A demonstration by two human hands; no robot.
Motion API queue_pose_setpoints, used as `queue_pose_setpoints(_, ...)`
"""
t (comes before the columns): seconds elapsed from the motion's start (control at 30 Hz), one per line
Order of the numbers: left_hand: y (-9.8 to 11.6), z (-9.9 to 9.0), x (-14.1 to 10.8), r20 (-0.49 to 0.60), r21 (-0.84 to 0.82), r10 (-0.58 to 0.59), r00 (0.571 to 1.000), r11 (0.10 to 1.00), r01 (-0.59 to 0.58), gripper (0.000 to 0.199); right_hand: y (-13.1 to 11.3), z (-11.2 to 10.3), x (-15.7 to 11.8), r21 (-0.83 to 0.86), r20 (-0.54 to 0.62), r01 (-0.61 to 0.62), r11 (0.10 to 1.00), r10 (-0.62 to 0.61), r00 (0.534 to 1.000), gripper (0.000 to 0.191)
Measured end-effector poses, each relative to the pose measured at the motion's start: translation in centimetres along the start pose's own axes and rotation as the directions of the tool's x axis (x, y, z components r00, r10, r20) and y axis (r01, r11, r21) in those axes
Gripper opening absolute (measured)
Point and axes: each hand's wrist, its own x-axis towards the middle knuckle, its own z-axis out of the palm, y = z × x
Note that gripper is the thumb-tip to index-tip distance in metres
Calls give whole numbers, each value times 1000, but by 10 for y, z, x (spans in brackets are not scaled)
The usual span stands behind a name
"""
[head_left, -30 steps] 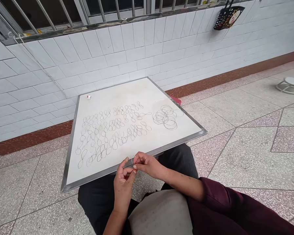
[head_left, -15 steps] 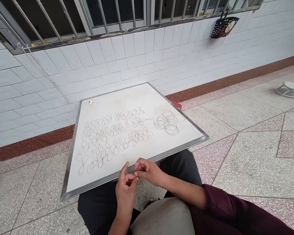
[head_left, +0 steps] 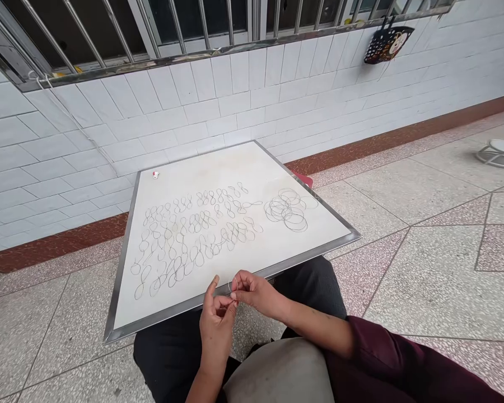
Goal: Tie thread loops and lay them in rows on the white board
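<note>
Head view: 2 bare hands meet over the near edge of a table (head_left: 222,162), above the seated person's lap.
Right hand (head_left: 256,294): thumb and finger pinched together on a thin loop (head_left: 229,287), wire or cord, hard to tell which.
Left hand (head_left: 217,327): thumb and bent finger pressed together at the loop's lower end, by the right fingertips; 1 finger points up, apart from the loop.
Step in hand: seems to be working the loop at the pinch, perhaps twisting it.
Next move: probably calls for a fine, steady pinch from both hands, since something so thin could slip.
Figure-8 loops (head_left: 202,221): laid in rough rows over the table's left and middle, some overlapping.
Round loops (head_left: 285,210): an overlapping pile on the table's right side.
Trinket (head_left: 155,175): small, white and red, near the far left corner.
Bag (head_left: 386,46): dark, spotted, hanging by the window bars (head_left: 205,25); its contents cannot be seen.
</note>
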Motion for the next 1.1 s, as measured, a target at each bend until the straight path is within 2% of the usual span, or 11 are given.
queue_pose_setpoints(0.1,2,-2,0,46,-246,-147,988,957,154,70,-7,-4,-3,43,47,5,999,-7,999,40)
queue_pose_setpoints(0.17,1,-4,1,94,-420,-261,961,864,276,61,-11,-5,-5,96,89,-1,995,-7,996,41)
queue_pose_setpoints(0.23,-1,-5,1,163,-517,-340,926,770,374,54,-13,-6,-7,140,139,-9,990,-11,990,40)
queue_pose_setpoints(0.43,-1,-2,-4,316,-563,-408,857,646,515,46,-11,-8,-10,163,242,70,984,-109,964,33)
queue_pose_setpoints(0.7,7,-6,-10,382,-607,-415,826,561,563,45,-15,-11,-13,186,313,87,979,-143,939,28)
queue_pose_setpoints(0.8,12,-7,-11,377,-593,-404,833,586,552,50,-17,-11,-13,205,341,97,974,-164,926,27)
queue_pose_setpoints(0.9,19,-7,-12,334,-559,-363,870,667,493,60,-17,-10,-14,212,373,102,972,-177,911,28)
queue_pose_setpoints(1.0,26,-7,-15,246,-522,-298,922,761,386,76,-17,-11,-15,175,341,86,981,-143,929,34)
queue_pose_setpoints(1.1,33,-6,-18,151,-417,-234,960,866,277,84,-19,-12,-18,124,304,59,991,-95,948,36)
